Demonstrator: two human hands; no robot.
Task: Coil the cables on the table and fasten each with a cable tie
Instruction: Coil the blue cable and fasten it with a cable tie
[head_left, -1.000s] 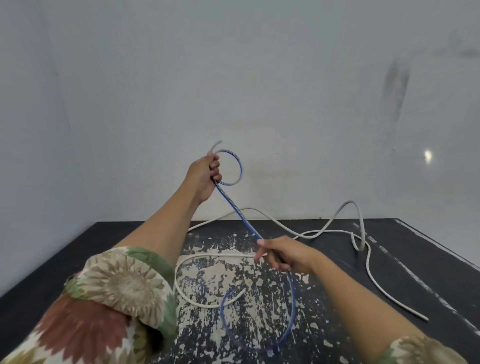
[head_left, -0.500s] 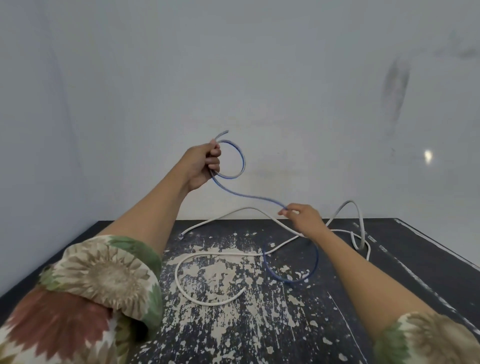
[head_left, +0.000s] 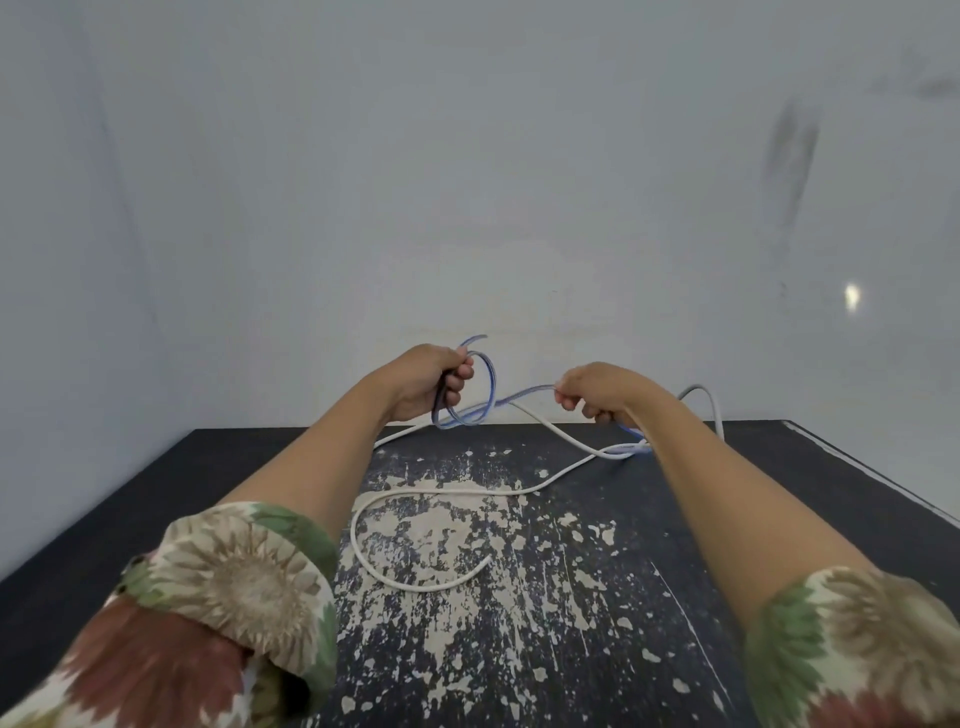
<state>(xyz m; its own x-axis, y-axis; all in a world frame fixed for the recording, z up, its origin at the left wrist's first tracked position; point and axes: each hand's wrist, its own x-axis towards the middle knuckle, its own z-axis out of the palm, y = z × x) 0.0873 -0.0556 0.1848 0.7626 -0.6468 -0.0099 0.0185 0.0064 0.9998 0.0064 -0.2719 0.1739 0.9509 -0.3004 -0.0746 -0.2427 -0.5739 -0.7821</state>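
Right hand (head_left: 602, 389) now nearer left hand (head_left: 428, 382)

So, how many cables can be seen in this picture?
2. The blue cable is held up between the left hand and the right hand. The white cable lies loose on the table.

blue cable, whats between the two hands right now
In the head view, a slack stretch of the blue cable spans the gap from the left hand to the right hand; the white cable passes below it.
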